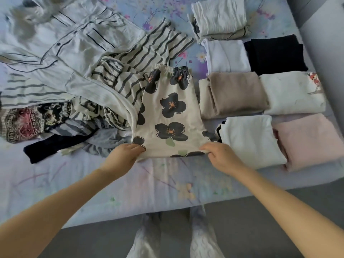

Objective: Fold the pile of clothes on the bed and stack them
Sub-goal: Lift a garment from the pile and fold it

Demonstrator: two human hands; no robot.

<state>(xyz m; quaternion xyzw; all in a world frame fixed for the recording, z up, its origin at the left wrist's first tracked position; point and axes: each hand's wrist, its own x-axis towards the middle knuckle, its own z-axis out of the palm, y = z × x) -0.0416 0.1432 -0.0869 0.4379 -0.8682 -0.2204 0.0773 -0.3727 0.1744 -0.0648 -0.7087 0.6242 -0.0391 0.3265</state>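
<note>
Both hands are working the flower-print shorts (170, 112), which are lying flat mid-bed (130, 183), waistband pointing away. The left hand (124, 155) is pinching the near-left corner of the hem. The right hand (221, 155) is gripping the near-right corner, fingers curled over it, thumb probably tucked under the cloth. The unfolded pile (74, 71) is sprawling to the left. Folded pieces are sitting in rows to the right, a white one (249, 140) just beside the shorts.
</note>
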